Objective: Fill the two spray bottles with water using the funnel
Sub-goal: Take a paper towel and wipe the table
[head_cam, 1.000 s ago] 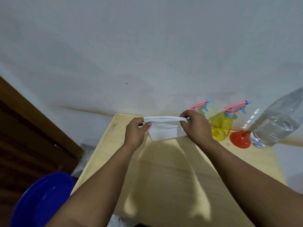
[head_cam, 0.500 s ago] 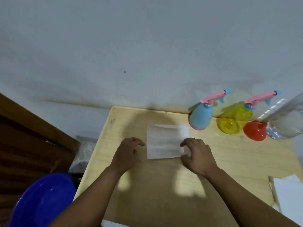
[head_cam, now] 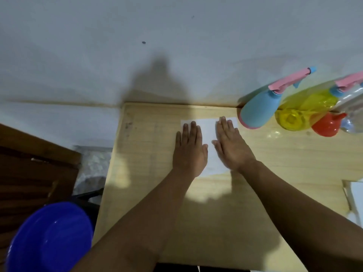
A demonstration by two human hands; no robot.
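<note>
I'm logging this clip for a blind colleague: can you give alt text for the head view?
Both hands, left hand and right hand, press flat on a white sheet on a wooden table. At the far right edge stand a blue spray bottle, a yellow spray bottle, a red funnel and a clear water bottle; a blue basin sits lower left.

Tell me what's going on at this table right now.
A person presses both hands flat on a white paper sheet on the wooden table: left hand, right hand. The blue spray bottle, yellow spray bottle, red funnel and clear water bottle stand untouched by the wall.
</note>
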